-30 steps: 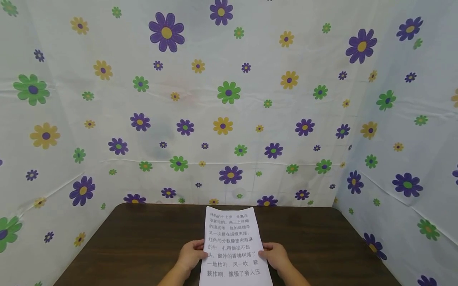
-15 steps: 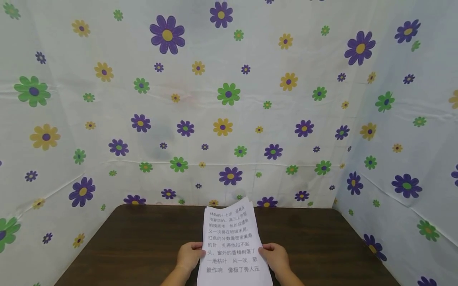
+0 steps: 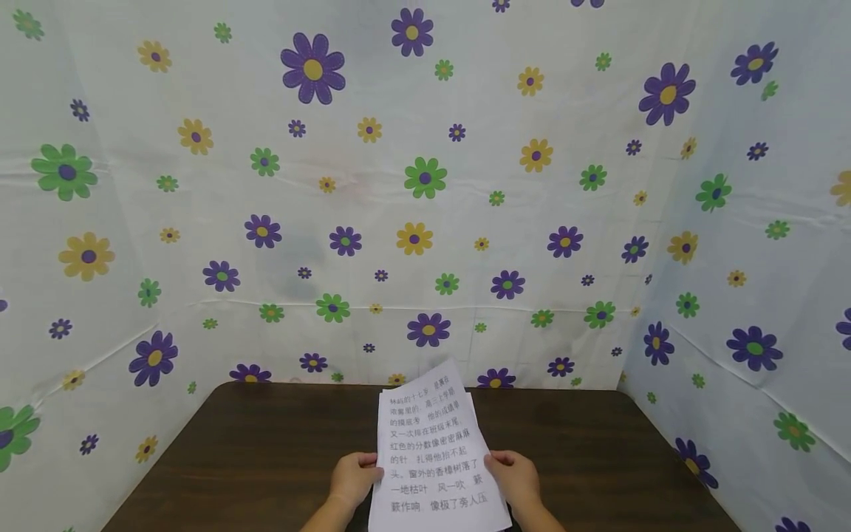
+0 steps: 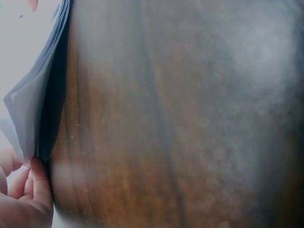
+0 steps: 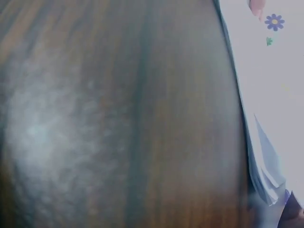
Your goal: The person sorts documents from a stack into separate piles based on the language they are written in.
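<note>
A small stack of white paper sheets [image 3: 380, 436], the front one printed with lines of Chinese characters, is held up between two hands over the dark table. My left hand [image 3: 354, 479] pinches the stack's left edge, thumb over the front. Opposite it, my right hand [image 3: 515, 480] grips the right edge between thumb and fingers. The front sheet [image 3: 432, 443] lies askew on those behind, its upper right corner raised highest. In the left wrist view, the left hand [image 4: 31, 197] pinches several sheets [image 4: 35, 104] that splay apart at their edges.
A brown wood-grain table [image 3: 266, 443] spreads beneath the hands. White fabric walls [image 3: 425, 214] with purple, yellow and green flowers enclose it at the back and both sides.
The front sheet's upper right corner has risen and swung left, and the sheet has turned out of line with the sheets behind. Both hands stay in nearly the same place.
</note>
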Demonstrator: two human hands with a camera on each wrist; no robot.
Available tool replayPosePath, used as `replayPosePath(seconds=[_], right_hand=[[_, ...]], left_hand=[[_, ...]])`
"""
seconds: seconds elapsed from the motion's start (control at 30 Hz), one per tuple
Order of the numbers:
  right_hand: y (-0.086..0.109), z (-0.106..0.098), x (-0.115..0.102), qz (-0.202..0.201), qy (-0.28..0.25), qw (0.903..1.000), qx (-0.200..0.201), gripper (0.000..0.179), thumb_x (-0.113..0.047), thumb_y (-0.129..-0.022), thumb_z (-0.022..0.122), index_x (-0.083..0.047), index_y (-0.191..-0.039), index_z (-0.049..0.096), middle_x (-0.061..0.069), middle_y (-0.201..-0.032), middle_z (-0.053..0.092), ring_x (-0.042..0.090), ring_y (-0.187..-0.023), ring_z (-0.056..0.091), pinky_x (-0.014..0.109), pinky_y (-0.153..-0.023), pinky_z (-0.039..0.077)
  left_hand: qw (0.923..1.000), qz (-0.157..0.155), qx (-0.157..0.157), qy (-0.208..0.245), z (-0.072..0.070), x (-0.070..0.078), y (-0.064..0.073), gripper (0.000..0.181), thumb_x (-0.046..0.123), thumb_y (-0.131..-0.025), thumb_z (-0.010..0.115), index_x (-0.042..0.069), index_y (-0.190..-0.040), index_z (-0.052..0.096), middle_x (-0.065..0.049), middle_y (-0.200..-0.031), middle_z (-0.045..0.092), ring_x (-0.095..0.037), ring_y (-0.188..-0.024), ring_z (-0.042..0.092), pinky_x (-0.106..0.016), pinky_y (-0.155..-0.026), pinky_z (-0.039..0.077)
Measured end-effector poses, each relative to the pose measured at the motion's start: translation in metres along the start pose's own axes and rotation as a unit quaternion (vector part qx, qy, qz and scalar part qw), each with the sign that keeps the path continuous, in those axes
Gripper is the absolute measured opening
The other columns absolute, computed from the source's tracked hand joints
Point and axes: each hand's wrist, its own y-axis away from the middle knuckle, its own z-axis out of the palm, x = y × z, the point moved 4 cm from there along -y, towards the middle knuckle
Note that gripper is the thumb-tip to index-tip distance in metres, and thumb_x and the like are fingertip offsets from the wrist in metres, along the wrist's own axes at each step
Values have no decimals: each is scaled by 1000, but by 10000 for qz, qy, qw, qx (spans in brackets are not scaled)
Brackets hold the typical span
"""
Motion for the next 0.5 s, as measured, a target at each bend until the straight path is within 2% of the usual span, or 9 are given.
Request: replayPosePath(seconds=[0.13, 0.27, 0.4, 0.5], right_hand=[[-1, 0, -1, 89, -383, 9991, -163, 29, -19, -87, 71, 4, -104, 70, 8, -85, 68, 15, -69, 62, 29, -59, 51], [-1, 0, -6, 82, -675, 9970, -358, 36, -22, -88, 70, 6, -111, 68, 5, -85, 69, 13, -70, 63, 29, -60, 53], [0, 0, -13, 71, -909, 9943, -545, 41, -24, -89, 70, 8, -115, 65, 3, -85, 69, 12, -71, 63, 28, -62, 54], [1, -1, -19, 34, -980, 9933, -608, 41, -24, -90, 69, 8, -116, 64, 2, -85, 70, 12, -73, 63, 28, -63, 53]], left_hand=[[10000, -71, 5, -43, 0, 1, 0, 30, 3, -83, 67, -17, -106, 66, -23, -92, 72, -25, -82, 68, -43, -74, 57], [9998, -184, -58, -90, 0, 0, -1, 31, 12, -86, 66, -13, -105, 68, -17, -89, 72, -23, -81, 66, -46, -76, 56], [9997, -224, -98, -102, -1, 0, -2, 30, 14, -88, 66, -11, -103, 69, -10, -85, 71, -20, -79, 65, -43, -74, 55], [9998, -115, -3, -142, -3, 3, -3, 27, 14, -87, 66, -10, -100, 71, -10, -83, 72, -18, -78, 63, -39, -71, 53]])
